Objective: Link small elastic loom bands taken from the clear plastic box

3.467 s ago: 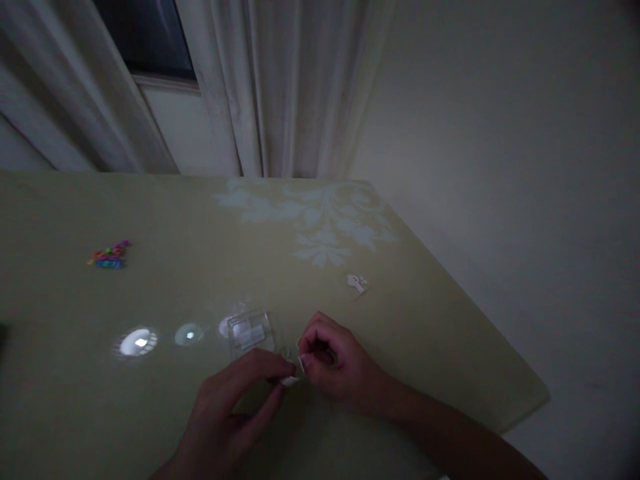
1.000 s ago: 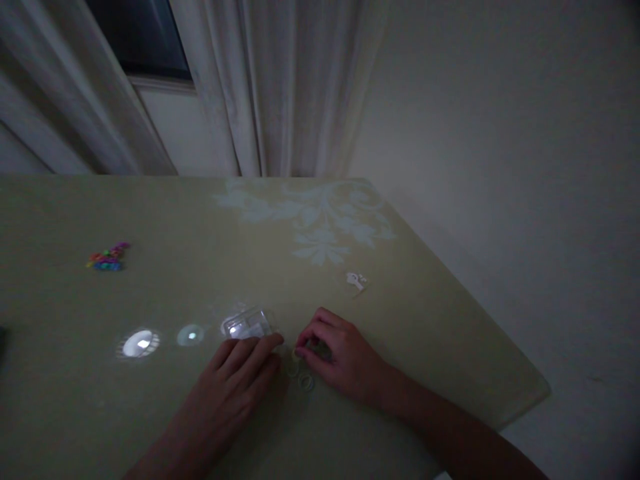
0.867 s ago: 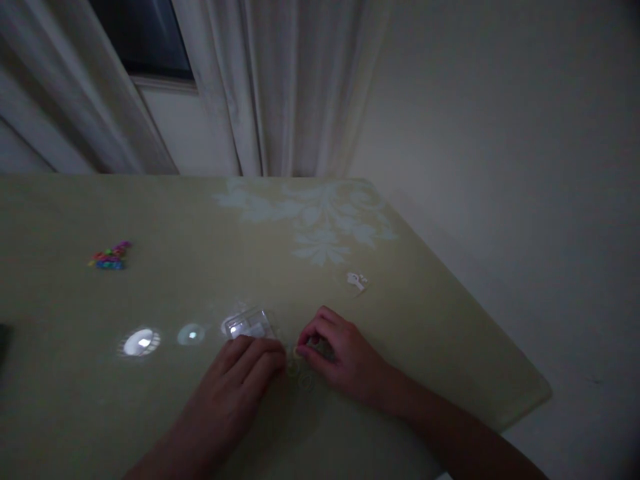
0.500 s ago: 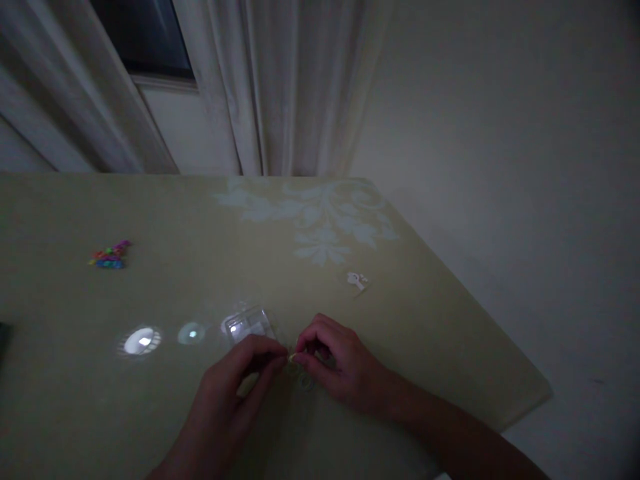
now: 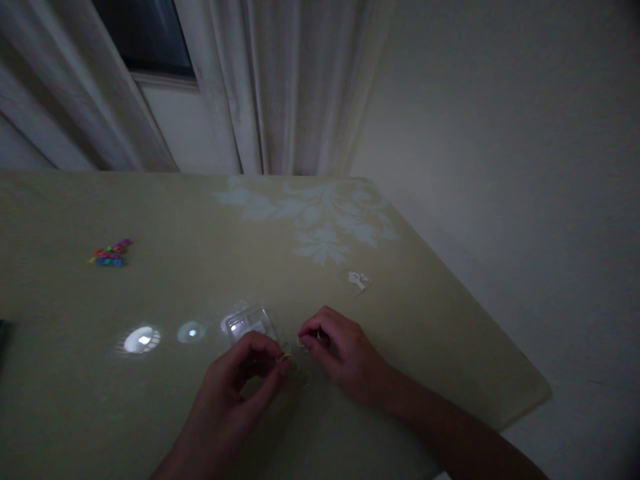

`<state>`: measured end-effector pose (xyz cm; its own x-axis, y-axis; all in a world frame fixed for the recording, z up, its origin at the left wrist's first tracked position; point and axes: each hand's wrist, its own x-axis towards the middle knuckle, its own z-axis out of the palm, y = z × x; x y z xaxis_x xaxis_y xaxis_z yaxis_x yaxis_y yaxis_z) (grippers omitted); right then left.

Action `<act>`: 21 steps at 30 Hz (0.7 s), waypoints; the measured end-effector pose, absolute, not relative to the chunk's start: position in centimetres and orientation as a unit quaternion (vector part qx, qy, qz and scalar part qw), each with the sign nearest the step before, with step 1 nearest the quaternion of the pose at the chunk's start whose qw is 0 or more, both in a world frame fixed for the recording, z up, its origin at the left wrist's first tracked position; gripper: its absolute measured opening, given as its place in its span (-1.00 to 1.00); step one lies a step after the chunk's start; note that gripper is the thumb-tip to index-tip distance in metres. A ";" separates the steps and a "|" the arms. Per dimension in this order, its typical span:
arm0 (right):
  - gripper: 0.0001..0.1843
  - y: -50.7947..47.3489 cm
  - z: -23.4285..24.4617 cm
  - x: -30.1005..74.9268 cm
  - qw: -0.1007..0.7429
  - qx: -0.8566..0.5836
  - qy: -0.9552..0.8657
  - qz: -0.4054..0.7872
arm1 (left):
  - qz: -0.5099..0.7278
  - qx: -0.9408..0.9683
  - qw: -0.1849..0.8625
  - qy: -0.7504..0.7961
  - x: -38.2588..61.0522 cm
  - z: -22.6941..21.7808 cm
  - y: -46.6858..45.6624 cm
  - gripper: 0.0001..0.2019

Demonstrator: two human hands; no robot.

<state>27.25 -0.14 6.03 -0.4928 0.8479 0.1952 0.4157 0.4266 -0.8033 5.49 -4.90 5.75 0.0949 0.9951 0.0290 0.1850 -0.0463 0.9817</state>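
My left hand [image 5: 240,390] is pinched around a thin pale-yellow band [image 5: 286,357], whose loose curve sticks out past the fingertips. It looks like a small rubber band, though the dim light blurs it. To its right, the thumb and forefinger of my right hand [image 5: 345,353] press together just above the table; whatever tiny thing they hold is too small to name. Faint thin loops [image 5: 305,379] show on the table below the gap between my hands. Directly behind my left fingers lies a clear plastic case [image 5: 251,321] with compartments, its near part covered by that hand.
A small heap of bright multicoloured pieces [image 5: 111,255] lies at the left of the glossy table [image 5: 165,287]. Beyond my right hand is a small clear packet with a white shape [image 5: 358,281]. A dark object [image 5: 3,337] shows at the left edge. Curtains [image 5: 300,87] hang behind.
My hands have drawn apart; the right fingertips moved slightly up and right, away from the left ones. The yellow band stays with my left hand.
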 end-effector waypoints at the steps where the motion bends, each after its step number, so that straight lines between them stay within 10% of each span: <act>1: -0.91 0.2 5.8 27.4 0.295 -0.414 -0.795 0.332 | 0.436 0.573 0.466 0.514 5.5 5.7 -4.9 -0.94; 21: -0.88 0.7 5.1 27.4 0.250 -0.443 -0.800 0.317 | 0.432 0.634 0.376 0.519 4.7 6.3 -4.3 -0.82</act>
